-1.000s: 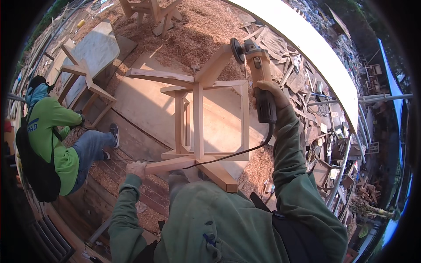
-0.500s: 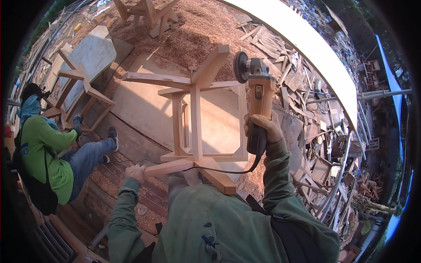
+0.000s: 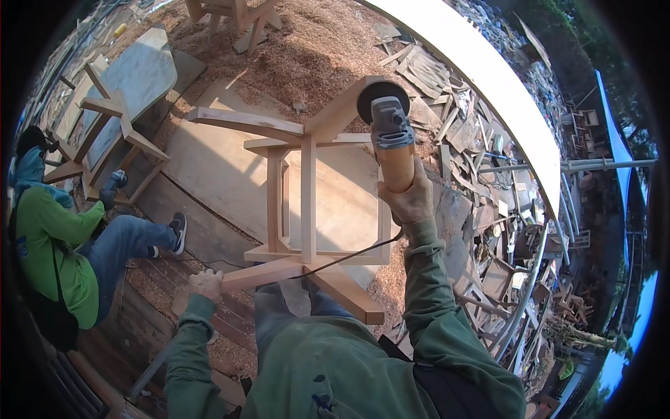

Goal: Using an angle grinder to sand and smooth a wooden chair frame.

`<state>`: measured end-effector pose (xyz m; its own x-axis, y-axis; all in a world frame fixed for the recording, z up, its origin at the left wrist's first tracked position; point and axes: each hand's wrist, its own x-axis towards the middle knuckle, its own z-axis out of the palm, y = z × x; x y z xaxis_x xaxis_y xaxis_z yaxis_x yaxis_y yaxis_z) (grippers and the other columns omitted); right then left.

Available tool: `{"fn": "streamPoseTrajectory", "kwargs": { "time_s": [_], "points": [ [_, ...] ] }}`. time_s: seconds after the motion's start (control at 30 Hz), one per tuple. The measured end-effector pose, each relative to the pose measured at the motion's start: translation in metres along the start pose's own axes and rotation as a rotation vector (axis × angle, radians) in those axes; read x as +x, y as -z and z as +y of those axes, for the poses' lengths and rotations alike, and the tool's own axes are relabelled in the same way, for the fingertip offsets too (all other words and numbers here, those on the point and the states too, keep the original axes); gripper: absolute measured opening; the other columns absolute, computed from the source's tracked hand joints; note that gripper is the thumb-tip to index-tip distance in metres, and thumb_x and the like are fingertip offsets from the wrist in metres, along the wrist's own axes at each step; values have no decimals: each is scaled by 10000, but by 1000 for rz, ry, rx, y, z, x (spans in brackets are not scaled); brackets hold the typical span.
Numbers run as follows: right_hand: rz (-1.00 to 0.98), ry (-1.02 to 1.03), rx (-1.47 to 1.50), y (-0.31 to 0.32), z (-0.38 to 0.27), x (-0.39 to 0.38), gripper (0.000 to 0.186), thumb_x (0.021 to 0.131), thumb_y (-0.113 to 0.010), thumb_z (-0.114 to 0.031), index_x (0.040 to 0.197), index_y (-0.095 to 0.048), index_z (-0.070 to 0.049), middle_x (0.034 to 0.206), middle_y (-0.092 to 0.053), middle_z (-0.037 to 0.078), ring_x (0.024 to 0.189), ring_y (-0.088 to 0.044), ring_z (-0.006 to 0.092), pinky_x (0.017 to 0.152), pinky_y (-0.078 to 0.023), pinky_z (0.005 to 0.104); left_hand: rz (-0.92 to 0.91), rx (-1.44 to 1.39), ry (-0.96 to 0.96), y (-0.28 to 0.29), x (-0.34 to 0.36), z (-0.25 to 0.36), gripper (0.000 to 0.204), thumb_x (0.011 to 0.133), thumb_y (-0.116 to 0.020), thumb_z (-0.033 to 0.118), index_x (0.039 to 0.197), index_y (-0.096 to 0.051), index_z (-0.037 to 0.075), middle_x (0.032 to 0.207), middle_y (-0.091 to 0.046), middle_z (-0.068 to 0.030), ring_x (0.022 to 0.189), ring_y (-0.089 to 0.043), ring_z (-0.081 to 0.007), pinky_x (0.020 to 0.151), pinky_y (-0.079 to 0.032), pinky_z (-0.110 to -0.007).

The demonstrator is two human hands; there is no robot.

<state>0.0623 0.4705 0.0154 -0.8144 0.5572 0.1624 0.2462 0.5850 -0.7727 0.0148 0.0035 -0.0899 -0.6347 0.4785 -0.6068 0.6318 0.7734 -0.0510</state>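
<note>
In front of me stands a bare wooden frame [image 3: 308, 188], with crossed legs spreading from both ends of an upright bar. My right hand [image 3: 408, 195] is closed round the body of an angle grinder [image 3: 394, 143]. Its dark round disc [image 3: 380, 98] lies over the far right leg [image 3: 345, 108] near that leg's end; whether they touch I cannot tell. At the near left, my left hand [image 3: 206, 284] grips the tip of another leg [image 3: 262, 274]. The grinder's black cord [image 3: 349, 260] runs across the near joint of the frame.
At left a co-worker in a green shirt [image 3: 59, 244] holds a power tool [image 3: 115, 180] against a second wooden frame [image 3: 125, 126]. Wood shavings [image 3: 307, 52] cover the ground beyond. Heaped offcuts [image 3: 488, 209] lie along the right. A pale board [image 3: 209, 174] lies under my frame.
My right hand has turned the grinder and brought it left, so its disc has gone from beside the far right leg to over its end. My left hand keeps its grip.
</note>
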Motion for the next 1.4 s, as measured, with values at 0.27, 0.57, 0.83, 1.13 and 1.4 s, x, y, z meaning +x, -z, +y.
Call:
{"fn": "streamPoseTrajectory", "kwargs": {
  "time_s": [0.27, 0.57, 0.83, 1.13, 1.4],
  "points": [
    [-29, 35, -138, -4, 28, 23, 549, 632, -770, -207, 1093, -549, -8, 852, -671, 194, 771, -684, 329, 689, -531, 398, -1, -12, -3, -1, 2, -1, 372, 686, -725, 169, 1038, -608, 147, 971, -649, -89, 934, -651, -287, 765, -507, -435],
    [31, 28, -67, 18, 23, 26, 522, 628, -772, -205, 1068, -559, -23, 841, -672, 199, 769, -690, 340, 687, -537, 402, 10, -12, -15, -2, 0, -1, 355, 680, -724, 170, 1014, -606, 149, 951, -649, -88, 919, -651, -289, 756, -509, -439],
    [49, -41, -64, 28, 22, 14, 527, 627, -778, -192, 1076, -569, -11, 870, -669, 143, 770, -673, 252, 705, -523, 368, -20, -31, 6, -1, -1, -2, 372, 699, -713, 166, 1059, -619, 166, 956, -642, -87, 921, -645, -292, 774, -501, -439],
    [10, 7, -325, 2, 19, 19, 505, 625, -775, -185, 1052, -562, -20, 866, -654, 192, 743, -666, 318, 679, -525, 389, 25, -5, -20, -2, 1, -2, 317, 700, -696, 169, 1007, -617, 151, 942, -652, -81, 908, -653, -286, 742, -509, -437],
    [49, -47, -141, 29, 2, 21, 567, 639, -752, -207, 1119, -562, 26, 853, -675, 212, 772, -695, 332, 686, -537, 403, 32, -14, -25, -7, 3, -4, 295, 706, -695, 170, 991, -624, 139, 941, -654, -84, 909, -660, -287, 738, -515, -439]
  ]
}}
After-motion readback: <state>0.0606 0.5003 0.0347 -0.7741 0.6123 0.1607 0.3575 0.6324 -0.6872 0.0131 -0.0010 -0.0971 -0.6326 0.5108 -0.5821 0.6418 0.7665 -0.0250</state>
